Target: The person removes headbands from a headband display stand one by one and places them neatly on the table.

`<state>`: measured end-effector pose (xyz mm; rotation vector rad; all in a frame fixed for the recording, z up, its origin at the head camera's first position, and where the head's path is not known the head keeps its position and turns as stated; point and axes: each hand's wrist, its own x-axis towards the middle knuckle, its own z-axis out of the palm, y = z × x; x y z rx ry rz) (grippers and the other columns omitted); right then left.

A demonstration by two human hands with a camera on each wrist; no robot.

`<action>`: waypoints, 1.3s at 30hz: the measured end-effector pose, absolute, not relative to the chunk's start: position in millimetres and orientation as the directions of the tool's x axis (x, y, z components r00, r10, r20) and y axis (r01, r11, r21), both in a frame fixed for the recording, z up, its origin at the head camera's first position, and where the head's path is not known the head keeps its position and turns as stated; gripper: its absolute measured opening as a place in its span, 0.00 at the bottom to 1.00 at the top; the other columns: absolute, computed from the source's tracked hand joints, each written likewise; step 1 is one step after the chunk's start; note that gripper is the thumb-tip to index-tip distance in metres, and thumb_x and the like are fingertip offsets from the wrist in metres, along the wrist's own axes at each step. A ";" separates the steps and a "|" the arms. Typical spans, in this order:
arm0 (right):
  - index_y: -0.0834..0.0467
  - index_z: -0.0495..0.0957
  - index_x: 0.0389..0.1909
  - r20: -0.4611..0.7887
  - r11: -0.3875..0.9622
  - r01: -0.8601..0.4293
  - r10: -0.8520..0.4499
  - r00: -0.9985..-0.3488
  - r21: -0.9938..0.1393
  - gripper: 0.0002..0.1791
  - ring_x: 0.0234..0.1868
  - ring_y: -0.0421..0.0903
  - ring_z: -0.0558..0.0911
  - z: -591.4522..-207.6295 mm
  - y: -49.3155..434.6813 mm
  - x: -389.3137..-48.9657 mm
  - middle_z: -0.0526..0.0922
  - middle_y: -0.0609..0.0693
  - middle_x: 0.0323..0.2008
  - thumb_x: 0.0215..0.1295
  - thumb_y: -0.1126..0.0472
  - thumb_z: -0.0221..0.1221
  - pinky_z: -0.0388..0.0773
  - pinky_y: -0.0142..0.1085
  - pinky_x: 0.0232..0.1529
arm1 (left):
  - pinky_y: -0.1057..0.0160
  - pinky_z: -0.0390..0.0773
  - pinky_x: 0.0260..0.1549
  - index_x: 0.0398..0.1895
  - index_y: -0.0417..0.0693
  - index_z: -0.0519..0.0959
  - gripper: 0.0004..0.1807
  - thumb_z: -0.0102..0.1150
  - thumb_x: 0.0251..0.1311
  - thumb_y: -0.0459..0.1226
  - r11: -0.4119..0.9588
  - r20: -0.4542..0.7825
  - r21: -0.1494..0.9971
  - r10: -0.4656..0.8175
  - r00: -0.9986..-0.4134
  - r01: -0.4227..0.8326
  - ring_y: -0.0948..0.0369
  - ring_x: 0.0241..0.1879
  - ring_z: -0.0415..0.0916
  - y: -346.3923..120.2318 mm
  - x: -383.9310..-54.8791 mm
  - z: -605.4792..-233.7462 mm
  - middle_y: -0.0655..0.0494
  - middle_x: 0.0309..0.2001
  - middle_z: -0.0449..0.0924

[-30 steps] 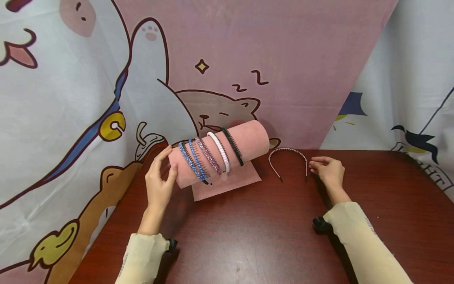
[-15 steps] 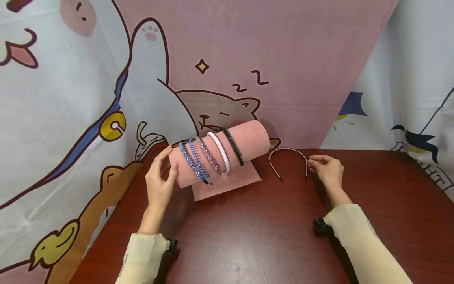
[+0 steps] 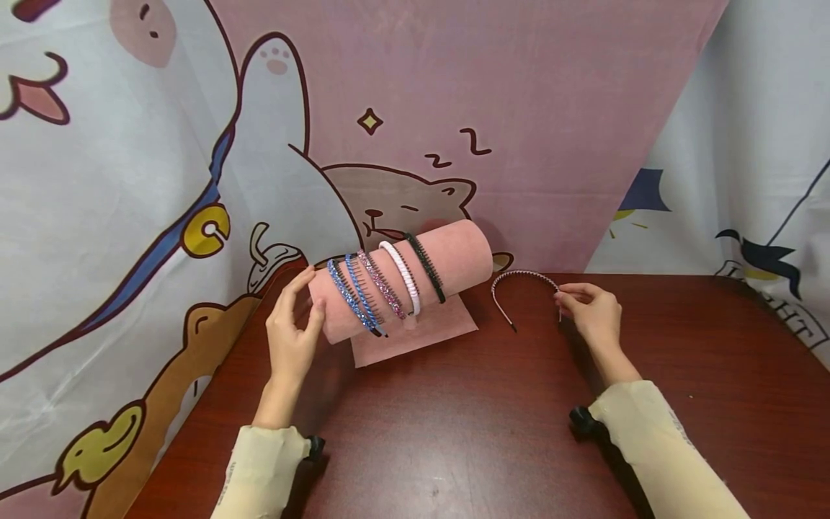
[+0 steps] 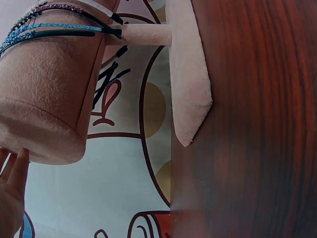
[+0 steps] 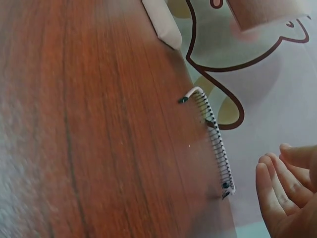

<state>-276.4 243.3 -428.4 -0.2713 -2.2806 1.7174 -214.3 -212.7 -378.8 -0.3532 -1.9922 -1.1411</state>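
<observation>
A pink padded headband stand has a thick roll raised on a post over a flat base. Several headbands go round the roll: glittery blue, a second blue, glittery pink, white and black. At the roll's left end, my left hand rests its thumb and fingertips, fingers fairly straight. A thin pale beaded headband lies on the table right of the stand. My right hand overlaps its right leg in the head view; in the right wrist view the loosely bent fingers appear apart from it.
The dark red-brown wooden table runs back to a cartoon-print cloth hanging behind and to the left. The stand's pink base sits under the roll, left of the loose headband. Black wrist straps show at both cuffs.
My right hand has moved a little left, from beside the loose headband to over its right leg. The left hand, the stand and the headbands stay where they were.
</observation>
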 end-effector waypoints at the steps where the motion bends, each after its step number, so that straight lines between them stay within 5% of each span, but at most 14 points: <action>1: 0.70 0.81 0.51 0.108 0.284 -0.016 0.312 -0.944 -0.959 0.17 0.27 0.28 0.85 -427.9 242.0 -275.5 0.82 0.25 0.20 0.66 0.63 0.62 0.84 0.24 0.32 | 0.75 0.78 0.55 0.64 0.45 0.76 0.24 0.61 0.63 0.32 0.557 0.751 0.598 -0.141 -0.645 0.576 0.55 0.62 0.77 -212.6 -214.3 -378.8 0.53 0.64 0.78; 11: 0.68 0.82 0.49 0.175 0.326 -0.076 0.287 -0.942 -0.942 0.15 0.25 0.24 0.83 -420.2 226.3 -267.8 0.84 0.27 0.23 0.66 0.63 0.63 0.85 0.26 0.31 | 0.73 0.79 0.55 0.62 0.38 0.76 0.24 0.61 0.61 0.28 0.572 0.753 0.596 -0.155 -0.640 0.563 0.49 0.60 0.77 -211.2 -215.9 -379.4 0.46 0.63 0.78; 21: 0.68 0.83 0.47 0.226 0.329 -0.135 0.256 -0.940 -0.934 0.15 0.24 0.23 0.82 -414.9 212.0 -265.4 0.82 0.24 0.22 0.64 0.63 0.66 0.84 0.25 0.31 | 0.69 0.80 0.55 0.63 0.46 0.77 0.24 0.62 0.62 0.31 0.562 0.753 0.598 -0.150 -0.640 0.572 0.54 0.61 0.77 -211.4 -213.2 -376.7 0.52 0.64 0.78; 31: 0.66 0.85 0.44 0.268 0.382 -0.167 0.228 -0.936 -0.909 0.12 0.25 0.25 0.83 -414.3 199.9 -263.2 0.90 0.53 0.32 0.63 0.63 0.66 0.85 0.28 0.31 | 0.80 0.74 0.55 0.63 0.44 0.77 0.24 0.62 0.61 0.29 0.560 0.753 0.600 -0.155 -0.640 0.571 0.53 0.62 0.76 -210.3 -214.5 -378.0 0.51 0.64 0.78; 39: 0.65 0.85 0.45 0.289 0.401 -0.196 0.186 -0.939 -0.895 0.12 0.26 0.26 0.83 -414.4 188.1 -261.5 0.88 0.65 0.39 0.63 0.63 0.66 0.86 0.30 0.32 | 0.81 0.73 0.56 0.61 0.35 0.75 0.22 0.60 0.62 0.27 0.565 0.753 0.599 -0.157 -0.639 0.567 0.47 0.61 0.76 -202.1 -205.6 -368.4 0.42 0.63 0.78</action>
